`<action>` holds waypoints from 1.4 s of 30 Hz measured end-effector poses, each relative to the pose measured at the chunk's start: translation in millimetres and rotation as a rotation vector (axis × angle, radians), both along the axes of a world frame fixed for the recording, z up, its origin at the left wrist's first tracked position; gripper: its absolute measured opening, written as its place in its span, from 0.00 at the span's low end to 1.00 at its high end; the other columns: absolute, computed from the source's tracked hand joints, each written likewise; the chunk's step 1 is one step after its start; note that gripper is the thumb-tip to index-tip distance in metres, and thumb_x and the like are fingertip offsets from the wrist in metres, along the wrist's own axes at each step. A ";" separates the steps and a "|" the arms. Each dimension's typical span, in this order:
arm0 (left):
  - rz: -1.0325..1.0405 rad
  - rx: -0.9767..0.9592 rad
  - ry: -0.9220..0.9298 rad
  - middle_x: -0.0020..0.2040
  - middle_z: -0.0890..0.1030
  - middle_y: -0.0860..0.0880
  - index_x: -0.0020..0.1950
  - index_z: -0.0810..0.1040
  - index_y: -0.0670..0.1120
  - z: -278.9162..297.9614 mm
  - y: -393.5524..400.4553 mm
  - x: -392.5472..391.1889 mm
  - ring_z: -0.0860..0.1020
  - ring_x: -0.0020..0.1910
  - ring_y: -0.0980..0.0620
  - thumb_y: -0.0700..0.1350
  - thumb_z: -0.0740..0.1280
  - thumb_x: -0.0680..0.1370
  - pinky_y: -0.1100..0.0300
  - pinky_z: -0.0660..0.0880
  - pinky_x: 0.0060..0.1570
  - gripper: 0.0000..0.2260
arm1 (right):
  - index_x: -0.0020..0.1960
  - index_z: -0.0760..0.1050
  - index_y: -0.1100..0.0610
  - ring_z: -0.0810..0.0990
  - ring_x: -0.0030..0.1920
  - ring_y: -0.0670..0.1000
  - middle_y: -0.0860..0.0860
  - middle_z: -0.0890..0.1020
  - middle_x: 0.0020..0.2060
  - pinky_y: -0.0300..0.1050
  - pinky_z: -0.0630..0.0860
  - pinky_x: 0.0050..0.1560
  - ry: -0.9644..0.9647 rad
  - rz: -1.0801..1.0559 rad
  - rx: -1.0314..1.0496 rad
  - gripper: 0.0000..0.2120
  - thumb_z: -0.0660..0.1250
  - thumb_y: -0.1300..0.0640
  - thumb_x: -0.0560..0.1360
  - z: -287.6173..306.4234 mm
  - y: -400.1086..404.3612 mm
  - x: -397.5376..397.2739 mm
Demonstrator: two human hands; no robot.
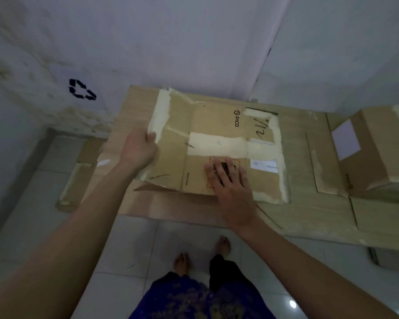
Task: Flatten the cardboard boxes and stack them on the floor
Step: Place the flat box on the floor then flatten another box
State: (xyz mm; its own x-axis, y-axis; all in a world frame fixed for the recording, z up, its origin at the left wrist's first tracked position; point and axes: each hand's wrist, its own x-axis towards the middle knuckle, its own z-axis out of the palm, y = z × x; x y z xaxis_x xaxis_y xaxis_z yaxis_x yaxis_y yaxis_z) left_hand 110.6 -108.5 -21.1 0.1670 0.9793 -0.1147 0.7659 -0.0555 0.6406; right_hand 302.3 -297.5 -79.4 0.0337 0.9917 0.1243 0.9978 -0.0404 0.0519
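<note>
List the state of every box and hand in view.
Taped box: flattened, lying on the table.
Left hand: grips the box's left edge.
Right hand: pressing flat on the box.
Labelled box: not flattened.
Floor cardboard: flat.

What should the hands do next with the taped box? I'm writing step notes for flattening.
Probably push the raised left edge down. The left hand grips the left edge of the taped box, which lifts off the table, while the right hand presses flat on the box near its front edge. Once flat, it could join the flattened cardboard on the floor.
</note>
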 end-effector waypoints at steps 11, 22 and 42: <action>-0.052 -0.251 0.149 0.40 0.76 0.38 0.44 0.74 0.36 -86.2 -25.2 -1.7 0.77 0.45 0.36 0.46 0.57 0.84 0.55 0.64 0.34 0.16 | 0.82 0.42 0.49 0.46 0.81 0.57 0.49 0.48 0.82 0.55 0.51 0.79 0.183 0.068 -0.534 0.41 0.59 0.68 0.77 -50.6 -16.8 1.0; 0.112 -0.370 0.197 0.57 0.79 0.36 0.62 0.73 0.38 -127.5 -37.3 6.8 0.77 0.57 0.35 0.45 0.63 0.79 0.51 0.71 0.48 0.15 | 0.82 0.48 0.51 0.63 0.73 0.55 0.52 0.64 0.75 0.56 0.70 0.69 0.630 -0.257 -0.653 0.40 0.66 0.57 0.76 -77.9 8.4 39.9; 0.284 -0.431 0.234 0.66 0.69 0.36 0.70 0.65 0.41 -144.7 97.5 118.3 0.68 0.66 0.34 0.51 0.67 0.72 0.44 0.68 0.64 0.30 | 0.80 0.45 0.48 0.57 0.74 0.63 0.61 0.54 0.74 0.58 0.67 0.71 0.663 -0.820 -0.477 0.54 0.78 0.52 0.67 -114.0 150.8 176.2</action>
State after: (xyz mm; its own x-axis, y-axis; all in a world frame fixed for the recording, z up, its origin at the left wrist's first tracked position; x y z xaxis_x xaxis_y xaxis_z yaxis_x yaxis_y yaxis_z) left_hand 229.0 -11.0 -165.8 -0.1742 0.8386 -0.5161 0.8371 0.4022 0.3709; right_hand 478.5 -146.7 -193.3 0.6074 0.5835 -0.5392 0.5183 -0.8054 -0.2877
